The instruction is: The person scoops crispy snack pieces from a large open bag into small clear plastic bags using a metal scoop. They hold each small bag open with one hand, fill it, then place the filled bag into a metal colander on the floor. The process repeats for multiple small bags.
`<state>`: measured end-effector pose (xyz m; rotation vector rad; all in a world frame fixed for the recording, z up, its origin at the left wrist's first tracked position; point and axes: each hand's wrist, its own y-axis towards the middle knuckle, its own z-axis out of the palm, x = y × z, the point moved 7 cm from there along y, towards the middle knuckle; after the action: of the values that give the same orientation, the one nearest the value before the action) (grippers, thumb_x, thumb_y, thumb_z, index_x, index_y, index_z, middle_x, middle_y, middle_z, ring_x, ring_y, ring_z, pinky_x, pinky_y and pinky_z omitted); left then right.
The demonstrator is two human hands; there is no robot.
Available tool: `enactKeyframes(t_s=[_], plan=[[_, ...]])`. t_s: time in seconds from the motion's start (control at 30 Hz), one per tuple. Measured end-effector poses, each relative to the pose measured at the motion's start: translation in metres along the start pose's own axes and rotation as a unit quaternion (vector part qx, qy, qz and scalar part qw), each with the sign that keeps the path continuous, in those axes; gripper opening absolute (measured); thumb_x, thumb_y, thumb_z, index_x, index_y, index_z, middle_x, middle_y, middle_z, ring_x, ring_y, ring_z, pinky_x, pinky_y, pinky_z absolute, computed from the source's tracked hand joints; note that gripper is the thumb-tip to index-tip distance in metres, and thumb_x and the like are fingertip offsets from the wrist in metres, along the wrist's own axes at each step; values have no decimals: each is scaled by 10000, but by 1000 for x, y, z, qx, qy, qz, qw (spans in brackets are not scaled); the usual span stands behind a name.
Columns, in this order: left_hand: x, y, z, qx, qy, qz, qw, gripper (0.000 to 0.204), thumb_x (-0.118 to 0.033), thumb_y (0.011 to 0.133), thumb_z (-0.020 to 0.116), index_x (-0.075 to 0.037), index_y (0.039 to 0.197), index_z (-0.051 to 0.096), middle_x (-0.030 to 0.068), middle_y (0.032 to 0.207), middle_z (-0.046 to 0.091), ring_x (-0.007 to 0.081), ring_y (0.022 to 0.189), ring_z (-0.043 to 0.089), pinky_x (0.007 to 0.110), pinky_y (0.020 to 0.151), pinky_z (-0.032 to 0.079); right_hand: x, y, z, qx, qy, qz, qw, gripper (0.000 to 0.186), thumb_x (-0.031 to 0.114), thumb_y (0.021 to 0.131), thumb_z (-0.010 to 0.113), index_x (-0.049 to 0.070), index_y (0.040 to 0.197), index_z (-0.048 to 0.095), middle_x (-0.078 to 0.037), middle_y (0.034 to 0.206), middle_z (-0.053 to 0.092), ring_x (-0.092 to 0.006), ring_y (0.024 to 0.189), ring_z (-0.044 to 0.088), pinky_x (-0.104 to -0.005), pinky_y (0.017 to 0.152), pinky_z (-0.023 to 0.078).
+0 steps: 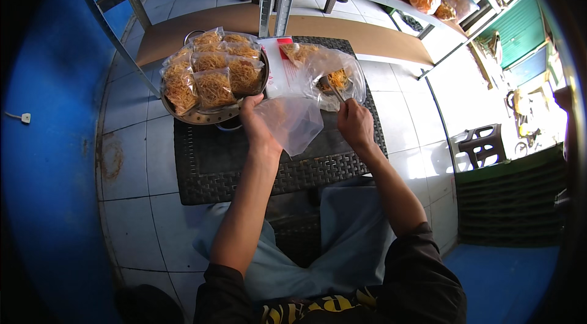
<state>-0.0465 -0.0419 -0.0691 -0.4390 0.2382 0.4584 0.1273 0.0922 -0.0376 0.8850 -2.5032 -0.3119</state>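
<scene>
The left hand (pixel 257 122) pinches the edge of a small, translucent, colourless plastic bag (pixel 295 127) between thumb and fingers; the bag hangs over the middle of a dark brown woven-patterned table (pixel 226 168). The right hand (pixel 356 121) is curled closed around the handle of a slim grey metal spoon (pixel 333 88), whose head reaches into a large, open, clear plastic sack (pixel 354 70) at the table's far right. Thin orange-yellow crispy snack strands (pixel 337 77) lie in that sack; whether the spoon carries any is hard to tell, since its head is small and partly hidden. Left of the hands, a round silvery metal tray (pixel 192 118) bears several clear packets filled with golden snack strands (pixel 214 88). Between tray and sack lies a white-and-red plastic wrapper (pixel 278 76).
</scene>
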Motion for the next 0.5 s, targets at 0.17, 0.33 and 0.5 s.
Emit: enactKeyframes(t_s=[0.17, 0.33, 0.5], plan=[[2, -1, 1, -9, 0, 11, 1000, 522, -314, 791, 594, 45, 1165, 531, 186, 1120, 578, 352, 1066, 578, 498, 934, 493, -9, 7, -18, -21, 94, 40, 995, 293, 188, 885, 587, -51, 724, 640, -250, 708, 646, -407, 677, 651, -471, 626, 505], [5, 6, 1, 9, -8, 14, 1000, 541, -313, 798, 566, 78, 1169, 528, 208, 1110, 601, 368, 1044, 601, 489, 965, 474, -34, 12, -16, 115, 254, 244, 929, 291, 233, 882, 624, -49, 837, 684, -60, 623, 601, -134, 469, 515, -287, 441, 383], [9, 12, -6, -17, 6, 7, 1000, 405, -350, 784, 546, -25, 1024, 588, 107, 950, 614, 268, 870, 597, 406, 799, 495, -33, 7, -22, 171, 410, 314, 839, 246, 214, 910, 617, -22, 843, 644, 28, 609, 497, -50, 450, 377, -226, 408, 278]])
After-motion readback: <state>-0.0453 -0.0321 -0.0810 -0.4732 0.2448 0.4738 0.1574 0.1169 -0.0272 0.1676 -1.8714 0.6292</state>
